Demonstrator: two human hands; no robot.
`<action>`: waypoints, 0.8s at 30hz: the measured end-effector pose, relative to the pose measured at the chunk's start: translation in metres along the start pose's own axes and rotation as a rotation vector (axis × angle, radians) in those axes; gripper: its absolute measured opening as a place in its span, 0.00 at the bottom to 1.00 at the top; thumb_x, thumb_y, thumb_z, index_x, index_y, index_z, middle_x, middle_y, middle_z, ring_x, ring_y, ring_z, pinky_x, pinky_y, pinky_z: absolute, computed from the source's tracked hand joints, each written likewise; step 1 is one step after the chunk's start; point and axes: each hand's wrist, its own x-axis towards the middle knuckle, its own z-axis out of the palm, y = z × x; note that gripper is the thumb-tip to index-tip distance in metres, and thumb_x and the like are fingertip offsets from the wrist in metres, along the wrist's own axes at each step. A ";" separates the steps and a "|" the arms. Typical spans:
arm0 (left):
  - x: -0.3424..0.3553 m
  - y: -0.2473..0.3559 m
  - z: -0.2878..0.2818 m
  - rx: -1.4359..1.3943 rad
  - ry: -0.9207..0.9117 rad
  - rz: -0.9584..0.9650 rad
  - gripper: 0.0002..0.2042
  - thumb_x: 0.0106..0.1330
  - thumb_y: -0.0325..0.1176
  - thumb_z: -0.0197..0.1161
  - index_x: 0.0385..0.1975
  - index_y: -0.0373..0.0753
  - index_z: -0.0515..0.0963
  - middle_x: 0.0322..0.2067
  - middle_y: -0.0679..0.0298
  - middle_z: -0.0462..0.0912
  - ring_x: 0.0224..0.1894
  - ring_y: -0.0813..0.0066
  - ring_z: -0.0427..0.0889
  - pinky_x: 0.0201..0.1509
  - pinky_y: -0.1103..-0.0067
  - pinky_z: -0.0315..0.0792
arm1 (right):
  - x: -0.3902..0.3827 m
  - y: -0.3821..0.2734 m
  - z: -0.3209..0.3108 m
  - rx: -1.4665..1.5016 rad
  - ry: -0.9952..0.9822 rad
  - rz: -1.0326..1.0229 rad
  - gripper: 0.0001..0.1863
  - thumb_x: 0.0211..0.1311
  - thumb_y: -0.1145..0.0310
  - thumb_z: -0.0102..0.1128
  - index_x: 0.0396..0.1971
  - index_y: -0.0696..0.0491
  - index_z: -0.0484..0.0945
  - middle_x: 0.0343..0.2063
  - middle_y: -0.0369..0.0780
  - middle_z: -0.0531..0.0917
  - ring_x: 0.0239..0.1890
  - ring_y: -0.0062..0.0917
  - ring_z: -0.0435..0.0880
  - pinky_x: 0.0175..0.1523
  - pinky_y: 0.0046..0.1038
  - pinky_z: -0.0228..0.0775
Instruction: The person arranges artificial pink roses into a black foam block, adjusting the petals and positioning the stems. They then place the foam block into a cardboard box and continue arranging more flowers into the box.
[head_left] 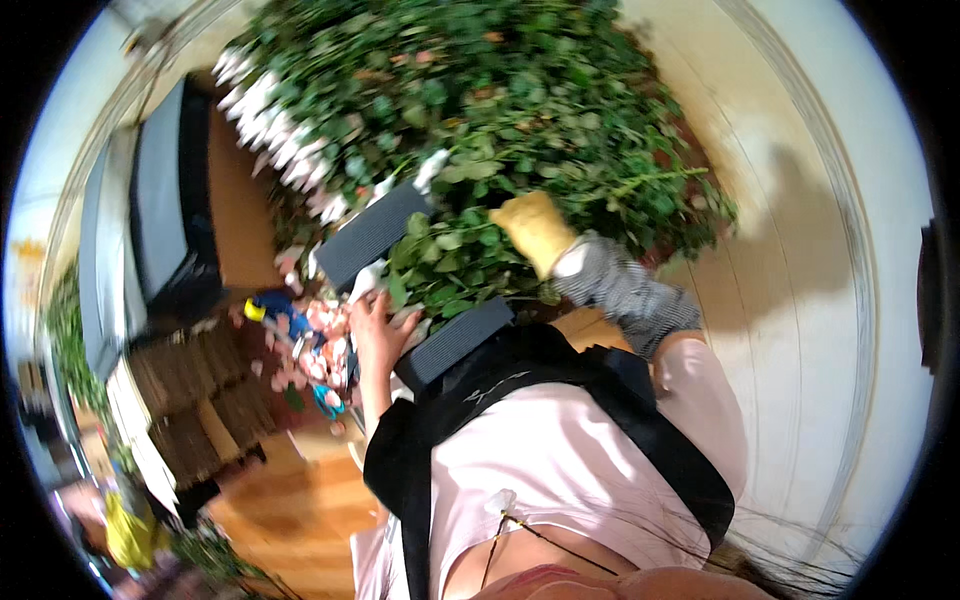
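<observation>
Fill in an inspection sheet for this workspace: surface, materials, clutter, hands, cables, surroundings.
Surface: mostly hidden under heaped leafy stems.
Materials: pale blooms along the heap's left end; a leafy bunch between two grey ribbed blocks.
Clutter: loose pink petals near the left hand.
Hands: left bare, at the bunch's bloom end; right hand yellow-gloved, by the leaves; grips unclear.
Cables: nothing seen.
Surroundings: stacked brown sheets and a dark-rimmed box at left; orange-brown floor.

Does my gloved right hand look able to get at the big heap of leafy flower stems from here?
Probably yes: the right hand appears beside the near side of the heap of leafy flower stems, with nothing visible blocking it.
</observation>
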 end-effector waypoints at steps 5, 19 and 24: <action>-0.001 -0.015 0.011 -0.061 0.089 0.080 0.30 0.47 0.41 0.82 0.51 0.38 0.82 0.52 0.46 0.72 0.55 0.42 0.74 0.58 0.55 0.71 | 0.007 -0.034 0.110 0.124 0.044 0.384 0.13 0.68 0.67 0.51 0.48 0.43 0.82 0.51 0.35 0.84 0.59 0.29 0.78 0.72 0.40 0.58; -0.011 -0.010 -0.011 -0.065 0.020 0.164 0.31 0.61 0.40 0.75 0.63 0.40 0.72 0.59 0.42 0.68 0.62 0.39 0.69 0.66 0.54 0.65 | -0.024 0.005 0.044 1.033 0.507 0.167 0.28 0.66 0.69 0.63 0.66 0.47 0.72 0.58 0.45 0.81 0.58 0.40 0.80 0.67 0.42 0.70; -0.051 -0.036 -0.008 -0.314 -0.050 -0.314 0.20 0.73 0.41 0.65 0.56 0.32 0.75 0.39 0.53 0.81 0.41 0.58 0.82 0.46 0.67 0.74 | -0.012 -0.084 -0.039 1.091 0.396 -0.328 0.22 0.65 0.67 0.66 0.59 0.45 0.78 0.41 0.40 0.88 0.38 0.31 0.88 0.53 0.37 0.81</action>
